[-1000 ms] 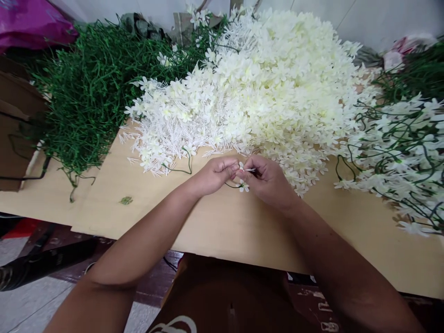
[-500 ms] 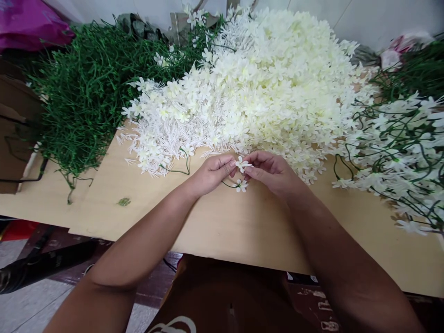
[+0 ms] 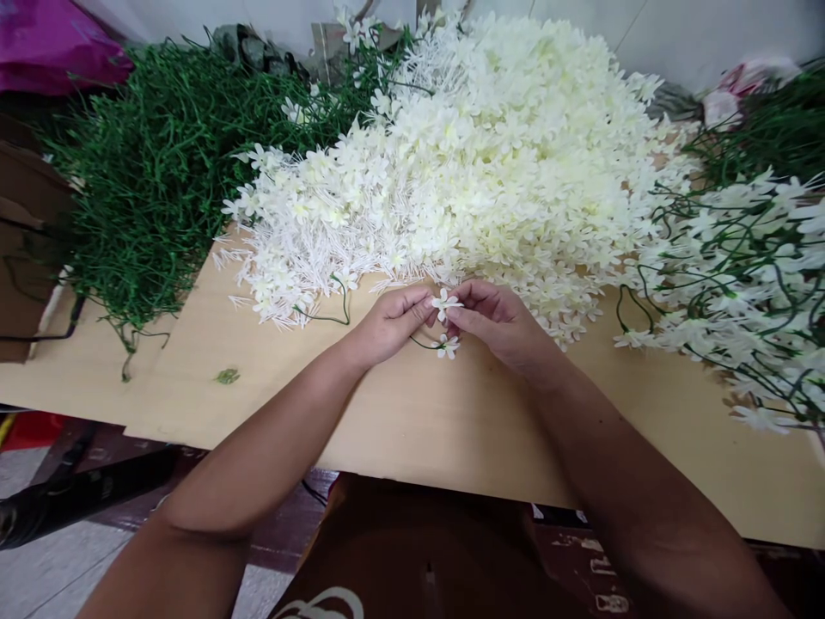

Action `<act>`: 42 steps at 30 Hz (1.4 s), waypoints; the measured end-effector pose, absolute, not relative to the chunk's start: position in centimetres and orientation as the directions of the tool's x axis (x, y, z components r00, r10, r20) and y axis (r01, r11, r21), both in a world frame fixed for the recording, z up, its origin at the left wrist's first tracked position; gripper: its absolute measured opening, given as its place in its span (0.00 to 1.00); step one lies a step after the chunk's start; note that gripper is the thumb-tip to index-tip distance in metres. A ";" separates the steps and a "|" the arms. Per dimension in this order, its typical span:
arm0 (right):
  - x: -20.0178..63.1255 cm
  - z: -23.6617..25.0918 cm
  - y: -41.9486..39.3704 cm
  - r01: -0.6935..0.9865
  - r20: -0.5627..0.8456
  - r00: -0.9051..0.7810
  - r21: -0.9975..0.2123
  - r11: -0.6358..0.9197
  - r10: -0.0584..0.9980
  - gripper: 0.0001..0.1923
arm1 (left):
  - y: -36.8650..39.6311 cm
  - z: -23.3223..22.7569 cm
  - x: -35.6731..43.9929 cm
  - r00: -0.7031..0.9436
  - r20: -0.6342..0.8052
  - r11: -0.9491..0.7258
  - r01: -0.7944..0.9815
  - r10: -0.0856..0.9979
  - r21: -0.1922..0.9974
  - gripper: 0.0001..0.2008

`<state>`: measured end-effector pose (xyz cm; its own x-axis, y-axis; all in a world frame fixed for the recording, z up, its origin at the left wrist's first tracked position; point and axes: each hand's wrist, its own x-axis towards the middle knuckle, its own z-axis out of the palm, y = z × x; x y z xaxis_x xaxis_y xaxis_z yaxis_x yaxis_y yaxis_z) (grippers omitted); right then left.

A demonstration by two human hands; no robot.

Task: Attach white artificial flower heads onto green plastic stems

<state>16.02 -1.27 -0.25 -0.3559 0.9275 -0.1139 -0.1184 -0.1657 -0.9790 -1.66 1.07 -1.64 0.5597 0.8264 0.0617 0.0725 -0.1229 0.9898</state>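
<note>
Between my two hands is a small white artificial flower (image 3: pixel 445 303) with narrow petals. My left hand (image 3: pixel 398 322) is closed in a pinch on a green plastic stem (image 3: pixel 422 344), and a second white flower (image 3: pixel 447 346) hangs from that stem just below my fingers. The fingertips of my right hand (image 3: pixel 493 318) are closed on the edge of the upper flower. Just beyond both hands lies a big heap of loose white and cream blossoms (image 3: pixel 516 172). Left of my left hand, a single green stem (image 3: pixel 345 305) rests at the heap's edge.
Bare green stems (image 3: pixel 155 172) are piled at the left beside a cardboard box (image 3: pixel 26 292). Flowered stems (image 3: pixel 741 301) lie at the right. A small green scrap (image 3: pixel 227 376) is on the cardboard sheet (image 3: pixel 438 430). A purple bag (image 3: pixel 58 52) sits at the back left.
The upper flower now sits more squarely between my fingertips, its petals facing up more fully. My hands stay in almost the same place, and the view has shifted slightly.
</note>
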 end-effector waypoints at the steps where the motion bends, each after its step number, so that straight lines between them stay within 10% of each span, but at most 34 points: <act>1: 16.0 -0.2 -1.3 -0.129 -0.112 -0.357 -0.977 -0.168 0.927 0.20 | 1.1 -1.7 -1.7 0.558 0.068 -0.125 0.065 0.827 0.990 0.24; 42: 16.1 -1.0 -0.8 -0.210 -0.221 -0.310 -0.933 -0.293 0.925 0.17 | 1.0 -1.4 -1.3 0.590 0.145 -0.203 0.033 0.794 0.979 0.23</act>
